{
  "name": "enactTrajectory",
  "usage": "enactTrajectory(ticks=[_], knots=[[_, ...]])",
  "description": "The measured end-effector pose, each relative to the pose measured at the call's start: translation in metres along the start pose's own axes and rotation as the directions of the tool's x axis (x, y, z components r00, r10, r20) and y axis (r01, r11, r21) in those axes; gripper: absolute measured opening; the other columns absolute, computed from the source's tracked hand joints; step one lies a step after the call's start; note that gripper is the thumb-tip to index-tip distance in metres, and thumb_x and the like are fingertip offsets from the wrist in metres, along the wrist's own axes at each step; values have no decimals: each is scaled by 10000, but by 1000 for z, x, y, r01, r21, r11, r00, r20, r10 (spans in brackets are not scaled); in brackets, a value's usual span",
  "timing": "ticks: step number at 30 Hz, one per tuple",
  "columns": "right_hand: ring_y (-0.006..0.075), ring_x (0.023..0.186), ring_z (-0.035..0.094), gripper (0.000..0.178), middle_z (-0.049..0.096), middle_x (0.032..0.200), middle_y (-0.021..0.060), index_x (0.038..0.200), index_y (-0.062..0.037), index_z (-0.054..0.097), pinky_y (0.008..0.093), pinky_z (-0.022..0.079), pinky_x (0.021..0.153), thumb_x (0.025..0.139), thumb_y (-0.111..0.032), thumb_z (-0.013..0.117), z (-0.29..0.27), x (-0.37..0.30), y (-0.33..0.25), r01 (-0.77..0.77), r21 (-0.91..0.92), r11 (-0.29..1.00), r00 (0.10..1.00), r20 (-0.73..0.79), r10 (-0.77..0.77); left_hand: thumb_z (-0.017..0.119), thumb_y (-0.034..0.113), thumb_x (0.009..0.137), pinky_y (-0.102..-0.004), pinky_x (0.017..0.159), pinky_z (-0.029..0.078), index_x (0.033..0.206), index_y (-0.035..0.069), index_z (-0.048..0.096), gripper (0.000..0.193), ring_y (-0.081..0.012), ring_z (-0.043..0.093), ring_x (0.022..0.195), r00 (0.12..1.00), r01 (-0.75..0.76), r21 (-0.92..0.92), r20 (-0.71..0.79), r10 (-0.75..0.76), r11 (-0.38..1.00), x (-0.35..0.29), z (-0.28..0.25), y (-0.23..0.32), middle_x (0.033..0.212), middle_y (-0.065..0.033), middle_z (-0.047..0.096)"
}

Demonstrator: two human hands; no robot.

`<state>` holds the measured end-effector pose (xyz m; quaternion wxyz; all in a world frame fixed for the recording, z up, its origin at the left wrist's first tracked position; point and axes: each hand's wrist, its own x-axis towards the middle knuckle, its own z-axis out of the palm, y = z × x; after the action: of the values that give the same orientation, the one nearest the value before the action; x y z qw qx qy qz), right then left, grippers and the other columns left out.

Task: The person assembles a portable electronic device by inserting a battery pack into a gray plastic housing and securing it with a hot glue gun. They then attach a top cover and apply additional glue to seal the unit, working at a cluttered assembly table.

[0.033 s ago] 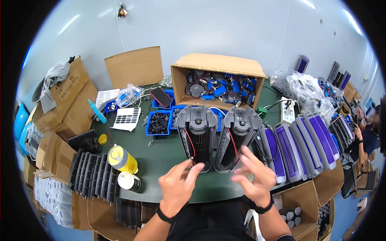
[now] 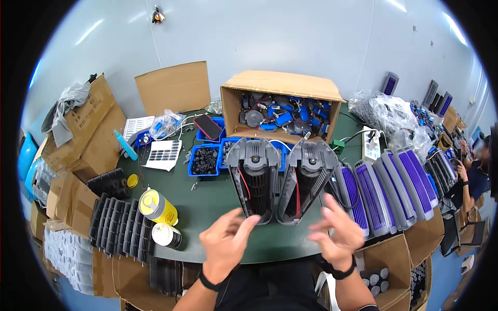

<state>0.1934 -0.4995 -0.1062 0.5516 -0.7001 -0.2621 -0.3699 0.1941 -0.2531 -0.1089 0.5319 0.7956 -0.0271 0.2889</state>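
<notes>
over the near edge of the table (image 2: 282, 248), the left hand (image 2: 225, 241) and right hand (image 2: 340, 237) hold nothing, fingers parted. just beyond sit two dark open housings (image 2: 254, 154); a red wire (image 2: 244, 182) runs inside the left one and might snag, i'd say, if a finger caught it.

surface inspected: one dark green tabletop (image 2: 202, 197). two dark grey housings (image 2: 259, 181) rest side by side at its centre (a red wire (image 2: 298, 199) visible in each). behind them: blue bins (image 2: 205, 174) and a cardboard box (image 2: 282, 79), its opening toward the front. left side: a printed sheet (image 2: 163, 154), a yellow-and-grey container (image 2: 160, 207) and, just beside it, a white-lidded cup (image 2: 165, 235). right side: a row of purple-and-grey units (image 2: 374, 197).
</notes>
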Motion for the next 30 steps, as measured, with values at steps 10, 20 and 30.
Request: enactTrajectory(ticks=[10, 20, 30], knots=[[222, 1236, 645, 769, 709, 1315, 131, 1401, 13, 602, 380, 479, 1095, 758, -193, 970, 24, -2, 87, -619, 116, 777, 772, 271, 574, 928, 124, 816, -380, 1115, 471, 1499, -30, 489, 827, -198, 601, 1278, 841, 296, -388, 539, -46, 873, 64, 35, -61, 1402, -135, 651], [383, 1247, 659, 713, 701, 1321, 225, 1398, 26, 620, 446, 476, 1114, 809, -236, 923, -47, 34, 63, -282, -352, 892, 726, 530, 439, 861, 356, 903, -431, 1209, 381, 1633, -9, 315, 982, -341, 483, 1470, 670, 27, -136, 738, 83, 990, 91, -42, -34, 1587, -228, 498], [380, 1015, 754, 487, 757, 1116, 259, 1269, 52, 694, 418, 598, 912, 884, -224, 807, -31, 203, 146, -203, -568, 797, 702, 483, 523, 747, 278, 951, -472, 990, 542, 1322, -25, 653, 488, -422, 679, 1178, 802, -242, 309, 598, 10, 920, 257, 66, -26, 1272, -293, 693]])
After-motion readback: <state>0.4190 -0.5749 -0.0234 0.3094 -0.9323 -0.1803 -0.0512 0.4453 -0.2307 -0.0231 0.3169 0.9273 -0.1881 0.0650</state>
